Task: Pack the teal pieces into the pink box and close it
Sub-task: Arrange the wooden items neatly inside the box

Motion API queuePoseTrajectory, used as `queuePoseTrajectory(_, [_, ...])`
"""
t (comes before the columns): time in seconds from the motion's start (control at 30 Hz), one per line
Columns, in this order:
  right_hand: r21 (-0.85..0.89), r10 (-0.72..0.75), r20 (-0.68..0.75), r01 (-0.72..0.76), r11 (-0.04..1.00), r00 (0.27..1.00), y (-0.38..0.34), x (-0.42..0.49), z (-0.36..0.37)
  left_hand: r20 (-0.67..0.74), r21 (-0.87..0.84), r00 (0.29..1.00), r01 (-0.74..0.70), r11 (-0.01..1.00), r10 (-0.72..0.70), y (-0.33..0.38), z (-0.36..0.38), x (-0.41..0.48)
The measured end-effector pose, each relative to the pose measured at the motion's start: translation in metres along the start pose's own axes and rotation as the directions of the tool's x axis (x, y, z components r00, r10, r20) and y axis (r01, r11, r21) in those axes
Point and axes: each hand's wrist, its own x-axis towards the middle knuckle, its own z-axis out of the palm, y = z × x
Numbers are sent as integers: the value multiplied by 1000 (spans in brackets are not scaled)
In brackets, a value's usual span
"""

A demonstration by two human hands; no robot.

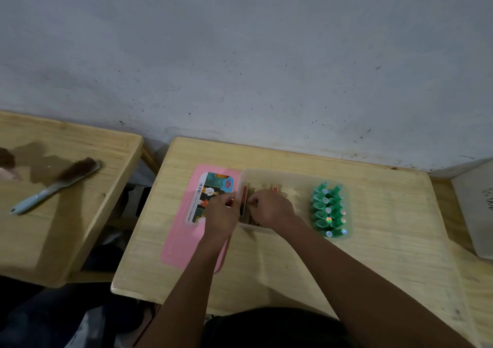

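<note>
Box [293, 176] holds teal pieces [329, 210]; left hand [222, 212], right hand [270, 209] pinch wooden pieces [246, 191].

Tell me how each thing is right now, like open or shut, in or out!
Box: open, lid off.
Pink lid: lying flat on the desk, left of the box.
Teal pieces: packed in the box's right end.
Wooden pieces: standing in the box's left end.
Left hand: fingers curled at the wooden pieces, grip unclear.
Right hand: fingers curled there too, grip unclear.
Brush: lying on the other table, untouched.
</note>
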Motion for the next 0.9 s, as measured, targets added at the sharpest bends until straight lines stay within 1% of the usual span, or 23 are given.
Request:
queuePoseTrajectory(0.03, [-12,30,37,-29,999,999,-2,3,2,4,1,1000,1,1000,-1,0,0,0])
queuePoseTrajectory(0.07, [-35,63,41,-61,998,997,-3,5,3,8,5,1000,-1,1000,1,0,0,0])
queuePoseTrajectory(0.13, [-57,116,4,-115,992,993,-3,9,5,9,2,1000,-5,1000,5,0,0,1])
queuePoseTrajectory(0.27, [-62,152,-50,-155,986,987,-12,11,7,-6,-1,1000,-27,1000,27,-1,0,0])
queuePoseTrajectory(0.4, [-3,204,-36,-204,979,978,-18,12,7,-17,-4,999,-51,999,51,-2,0,0])
queuePoseTrajectory(0.57, [115,277,7,-276,954,961,-16,16,4,-20,16,998,-60,998,61,-3,0,1])
queuePoseTrajectory(0.73, [195,273,1,-268,944,962,-17,16,5,-3,5,998,-62,998,62,-2,-1,0])
queuePoseTrajectory(0.8, [214,285,-4,-278,936,958,-15,15,6,-7,-5,998,-56,998,56,-2,-1,0])
queuePoseTrajectory(0.9, [186,299,1,-294,938,954,-13,13,7,-12,-6,999,-45,999,45,-2,0,0])
